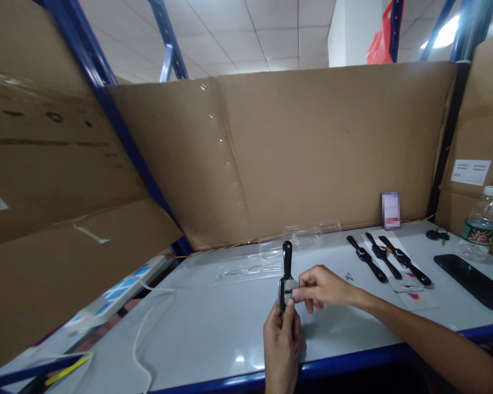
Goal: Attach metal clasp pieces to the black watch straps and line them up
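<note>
Upright over the front middle of the table, a black spokeshave (287, 260) is in my left hand (282, 334), whose fingers wrap round its lower handle. A silver metal blade (290, 285) lies against the middle of the spokeshave. My right hand (322, 285) comes in from the right, thumb and fingers closed on the blade's edge. The fingers partly hide where the blade meets the body. Some small metal screws (349, 276) lie on the table to the right of my right hand.
Further right lie three more black spokeshaves (381, 255) on printed paper sheets (419, 299). Beyond are a black phone (472, 280), keys (437, 235), a water bottle (480, 227) and a propped-up phone (390, 210). Clear plastic packaging (250, 267) lies behind; a white cable (137, 339) runs left.
</note>
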Tool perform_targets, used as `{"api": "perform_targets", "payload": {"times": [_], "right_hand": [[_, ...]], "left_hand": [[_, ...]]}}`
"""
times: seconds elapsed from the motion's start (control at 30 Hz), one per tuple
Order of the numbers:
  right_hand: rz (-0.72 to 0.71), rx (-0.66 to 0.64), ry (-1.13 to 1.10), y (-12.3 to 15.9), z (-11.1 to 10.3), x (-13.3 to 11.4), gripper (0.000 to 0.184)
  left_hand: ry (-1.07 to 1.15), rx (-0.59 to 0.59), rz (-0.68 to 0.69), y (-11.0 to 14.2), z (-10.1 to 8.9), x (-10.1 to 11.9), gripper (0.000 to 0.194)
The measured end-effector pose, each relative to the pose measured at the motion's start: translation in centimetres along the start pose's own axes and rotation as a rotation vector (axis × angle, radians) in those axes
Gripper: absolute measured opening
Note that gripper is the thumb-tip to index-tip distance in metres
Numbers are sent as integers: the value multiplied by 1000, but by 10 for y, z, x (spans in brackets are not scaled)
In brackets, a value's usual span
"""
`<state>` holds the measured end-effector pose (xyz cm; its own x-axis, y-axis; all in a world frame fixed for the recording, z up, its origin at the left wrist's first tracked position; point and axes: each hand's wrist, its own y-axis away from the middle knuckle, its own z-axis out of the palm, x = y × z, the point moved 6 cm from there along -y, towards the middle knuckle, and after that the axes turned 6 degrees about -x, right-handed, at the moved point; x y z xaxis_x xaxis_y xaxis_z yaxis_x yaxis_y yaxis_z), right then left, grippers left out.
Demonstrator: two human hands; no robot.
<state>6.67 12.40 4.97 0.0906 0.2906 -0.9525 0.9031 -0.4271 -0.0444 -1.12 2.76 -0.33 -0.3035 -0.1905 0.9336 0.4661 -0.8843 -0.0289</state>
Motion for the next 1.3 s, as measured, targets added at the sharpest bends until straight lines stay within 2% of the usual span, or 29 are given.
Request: {"api": "perform_targets", "payload": {"times": [0.03, 0.1, 0.2, 0.27, 0.33, 0.47, 0.63, 0.77, 0.83, 0.87, 0.93, 1.0, 1.07, 1.13, 1.3], "right_hand": [[-5, 18, 14, 0, -7, -1, 39], [-16, 143, 109, 1, -29, -4, 38], [60, 390, 583, 10, -62, -10, 32], [188, 418, 898, 13, -72, -7, 23], [294, 353, 1017, 14, -73, 5, 16], [371, 250, 1012, 10, -70, 28, 21], [429, 250, 940, 5, -76, 42, 17], [366, 316, 843, 3, -80, 35, 3], [297, 340, 793, 3, -78, 24, 13], [246, 344, 715, 3, -76, 18, 17], [121, 305, 411, 4, -67, 5, 21], [10, 198, 33, 4, -50, -5, 25], [-24, 95, -169, 4, -32, -10, 30], [-4, 97, -149, 4, -21, -9, 29], [-24, 276, 128, 4, -15, -8, 20]], "left_hand": [[4, 1, -3, 0, 0, 0, 59], [9, 4, -14, 0, 0, -1, 61], [12, 11, -26, 0, -1, -1, 62], [15, 14, -24, 1, -1, 0, 62], [21, 8, -22, 1, 0, 1, 63], [12, -9, -33, 1, 0, 0, 63], [-18, -35, -36, -2, -1, -3, 60], [-23, -37, -37, -2, -2, -5, 62], [-26, -28, -47, -2, -2, -6, 65], [-28, -25, -49, -3, -1, -6, 65], [-32, -26, -47, -3, 0, -7, 65], [-35, -27, -40, -5, 1, -7, 65], [-37, -21, -30, -5, 1, -7, 66], [-40, -9, -23, -5, 0, -6, 67], [-49, -44, -36, -3, 1, -6, 67]]}}
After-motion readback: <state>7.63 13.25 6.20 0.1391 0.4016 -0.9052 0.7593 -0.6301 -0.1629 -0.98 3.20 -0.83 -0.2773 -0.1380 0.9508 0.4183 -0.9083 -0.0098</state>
